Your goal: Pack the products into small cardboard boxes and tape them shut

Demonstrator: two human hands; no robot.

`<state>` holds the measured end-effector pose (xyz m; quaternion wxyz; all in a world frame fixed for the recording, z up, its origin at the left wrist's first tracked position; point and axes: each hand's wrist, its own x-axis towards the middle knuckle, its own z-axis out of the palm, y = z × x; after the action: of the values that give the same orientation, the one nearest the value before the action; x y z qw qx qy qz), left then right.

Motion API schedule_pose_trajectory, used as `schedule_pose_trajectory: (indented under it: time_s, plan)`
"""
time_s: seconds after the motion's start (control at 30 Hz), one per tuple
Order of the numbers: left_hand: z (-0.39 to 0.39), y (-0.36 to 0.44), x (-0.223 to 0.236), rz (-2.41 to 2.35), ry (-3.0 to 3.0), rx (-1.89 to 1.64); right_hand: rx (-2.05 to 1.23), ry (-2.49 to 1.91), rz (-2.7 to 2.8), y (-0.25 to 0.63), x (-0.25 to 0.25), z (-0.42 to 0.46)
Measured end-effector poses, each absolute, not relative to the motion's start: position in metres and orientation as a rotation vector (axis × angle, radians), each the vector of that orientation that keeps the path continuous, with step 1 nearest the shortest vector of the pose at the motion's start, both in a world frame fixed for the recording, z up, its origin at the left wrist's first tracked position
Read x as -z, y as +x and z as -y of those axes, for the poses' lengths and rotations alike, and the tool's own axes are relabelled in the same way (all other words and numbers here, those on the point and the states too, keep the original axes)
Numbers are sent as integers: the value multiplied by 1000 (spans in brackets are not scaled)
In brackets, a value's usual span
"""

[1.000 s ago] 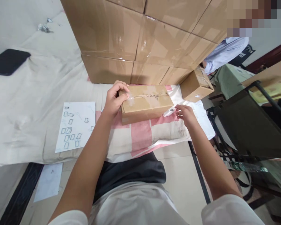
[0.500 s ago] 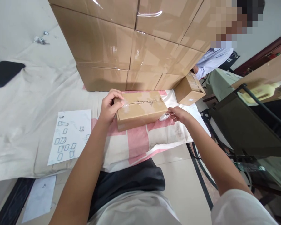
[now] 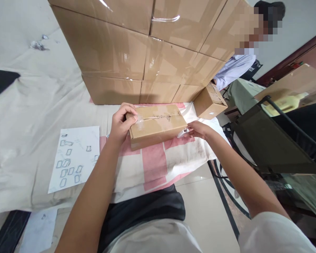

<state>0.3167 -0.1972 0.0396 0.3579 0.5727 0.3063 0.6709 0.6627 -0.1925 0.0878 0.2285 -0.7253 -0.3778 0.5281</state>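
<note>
A small cardboard box [image 3: 158,130] lies flat on the cloth in front of me, with clear tape and a rough, torn-looking line along its top seam. My left hand [image 3: 123,121] is closed over the box's left end, thumb and fingertips pressed together at the top edge by the tape. At the opposite end, my right hand [image 3: 197,130] has its fingers curled around a small white object [image 3: 183,132] low against the box's side. Its kind is too small to tell, and part of it is hidden by the fingers.
Taped cardboard boxes [image 3: 116,52] form a tall stack just behind. Another box [image 3: 210,102] stands at right, near a person's sleeve [image 3: 230,72]. A sheet with drawn outlines [image 3: 76,158] lies left, and a dark flat pad [image 3: 1,82] farther left. A chair [image 3: 284,137] stands on the right.
My view has shifted slightly, so the scene sits a little further left and lower. Both hands keep nearly the same places on the box.
</note>
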Motion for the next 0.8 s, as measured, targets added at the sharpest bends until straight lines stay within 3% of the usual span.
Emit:
schedule_pose_trajectory:
  time_s: [0.8]
  plan:
    - [199, 317, -39, -808, 1492, -1744, -1147, -1377, 907, 657, -27, 245]
